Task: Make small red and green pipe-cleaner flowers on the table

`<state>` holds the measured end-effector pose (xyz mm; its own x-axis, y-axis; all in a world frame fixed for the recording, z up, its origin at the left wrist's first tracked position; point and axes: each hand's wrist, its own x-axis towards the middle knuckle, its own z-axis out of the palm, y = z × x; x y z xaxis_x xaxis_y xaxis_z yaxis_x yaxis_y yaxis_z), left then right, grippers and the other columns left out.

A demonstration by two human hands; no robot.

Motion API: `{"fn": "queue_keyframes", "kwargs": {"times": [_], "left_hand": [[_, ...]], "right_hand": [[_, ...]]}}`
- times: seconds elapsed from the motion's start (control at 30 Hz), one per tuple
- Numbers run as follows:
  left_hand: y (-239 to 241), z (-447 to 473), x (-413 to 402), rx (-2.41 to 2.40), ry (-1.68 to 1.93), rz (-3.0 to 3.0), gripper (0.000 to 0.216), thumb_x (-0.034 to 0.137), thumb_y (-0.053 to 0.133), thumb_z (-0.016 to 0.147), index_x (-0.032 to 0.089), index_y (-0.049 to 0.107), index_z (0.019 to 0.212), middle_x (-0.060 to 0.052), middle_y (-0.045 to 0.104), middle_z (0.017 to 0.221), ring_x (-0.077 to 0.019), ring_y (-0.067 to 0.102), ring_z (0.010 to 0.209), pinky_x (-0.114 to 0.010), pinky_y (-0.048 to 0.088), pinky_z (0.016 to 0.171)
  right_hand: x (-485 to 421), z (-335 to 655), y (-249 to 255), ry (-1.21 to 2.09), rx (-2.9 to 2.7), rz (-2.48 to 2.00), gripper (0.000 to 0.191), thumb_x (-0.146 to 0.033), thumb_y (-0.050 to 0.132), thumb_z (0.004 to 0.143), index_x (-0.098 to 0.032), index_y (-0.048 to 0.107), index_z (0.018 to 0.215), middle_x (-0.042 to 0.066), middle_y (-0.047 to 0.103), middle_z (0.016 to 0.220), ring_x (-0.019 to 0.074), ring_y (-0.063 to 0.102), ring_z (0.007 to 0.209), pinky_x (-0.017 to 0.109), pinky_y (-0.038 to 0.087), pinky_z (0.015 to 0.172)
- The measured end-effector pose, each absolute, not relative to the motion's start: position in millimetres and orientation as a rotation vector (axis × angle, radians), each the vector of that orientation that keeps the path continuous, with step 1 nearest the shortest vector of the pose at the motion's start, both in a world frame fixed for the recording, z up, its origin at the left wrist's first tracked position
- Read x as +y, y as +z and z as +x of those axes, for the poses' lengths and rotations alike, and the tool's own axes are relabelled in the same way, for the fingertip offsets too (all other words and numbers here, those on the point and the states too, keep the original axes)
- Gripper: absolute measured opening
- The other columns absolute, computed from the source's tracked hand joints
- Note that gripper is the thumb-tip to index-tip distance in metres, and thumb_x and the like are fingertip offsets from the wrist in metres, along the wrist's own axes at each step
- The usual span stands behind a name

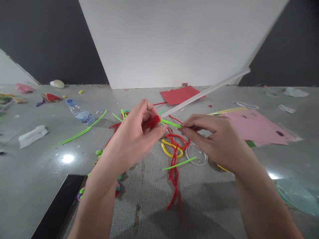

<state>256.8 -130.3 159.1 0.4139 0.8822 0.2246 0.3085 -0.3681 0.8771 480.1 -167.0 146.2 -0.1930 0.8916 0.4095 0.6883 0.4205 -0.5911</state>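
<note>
- Here, the left hand point(134, 132) is curled nearly closed above the grey table point(149, 199), its fingertips pinching a fuzzy red piece point(152, 121) that shows just past the thumb
- A short green pipe cleaner point(170, 123) runs from that red piece across to the right hand point(211, 139), held between both hands and clear of the table
- The right hand has its thumb and forefinger pressed together on the far end of the green pipe cleaner, the other fingers loosely bent beneath
- Directly below the hands lie red pipe cleaners point(174, 172) in a tangle, with a yellow loop point(170, 151) among them and a loose green piece point(179, 163) across them
- A clear tape ring point(196, 155) lies just beside the yellow loop, partly under the right hand
- Further left, long green pipe cleaners point(82, 131) lie near a plastic water bottle point(79, 113) on its side
- Pink paper point(256, 127) lies to the right, and a red sheet point(179, 94) sits near the white board point(174, 43) at the back
</note>
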Motion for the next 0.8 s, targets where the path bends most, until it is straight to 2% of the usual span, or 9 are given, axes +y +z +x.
{"fn": "queue_keyframes", "kwargs": {"times": [0.37, 0.57, 0.8], "left_hand": [[153.4, 258.2, -123.8, 1.061, 0.92, 1.923, 0.016, 0.025, 0.064, 0.097, 0.023, 0.048, 0.095, 0.005, 0.052, 0.076, -0.0101, 0.044, 0.063, -0.027, 0.033, 0.055], [151.0, 259.2, -121.8, 1.038, 0.94, 1.876, 0.018, 0.025, 0.067, 0.095, 0.023, 0.05, 0.097, 0.003, 0.058, 0.08, -0.0113, 0.05, 0.068, -0.027, 0.037, 0.059], [152.3, 258.8, -122.5, 1.032, 0.937, 1.871, 0.019, 0.026, 0.068, 0.094, 0.023, 0.05, 0.097, 0.004, 0.056, 0.078, -0.011, 0.049, 0.066, -0.027, 0.037, 0.059]], "right_hand": [[-168.2, 480.2, 148.0, 0.381, -1.939, -1.329, 0.013, -0.02, 0.063, 0.097, -0.023, 0.071, 0.087, -0.002, 0.071, 0.08, 0.0137, 0.061, 0.07, 0.029, 0.045, 0.067], [-167.8, 479.8, 148.2, 0.33, -1.958, -1.332, 0.013, -0.018, 0.063, 0.097, -0.023, 0.071, 0.088, -0.002, 0.071, 0.079, 0.0138, 0.061, 0.068, 0.029, 0.044, 0.065], [-167.1, 477.8, 147.6, 0.28, -1.972, -1.374, 0.015, -0.02, 0.063, 0.098, -0.024, 0.07, 0.086, -0.001, 0.073, 0.08, 0.0157, 0.063, 0.069, 0.031, 0.045, 0.067]]}}
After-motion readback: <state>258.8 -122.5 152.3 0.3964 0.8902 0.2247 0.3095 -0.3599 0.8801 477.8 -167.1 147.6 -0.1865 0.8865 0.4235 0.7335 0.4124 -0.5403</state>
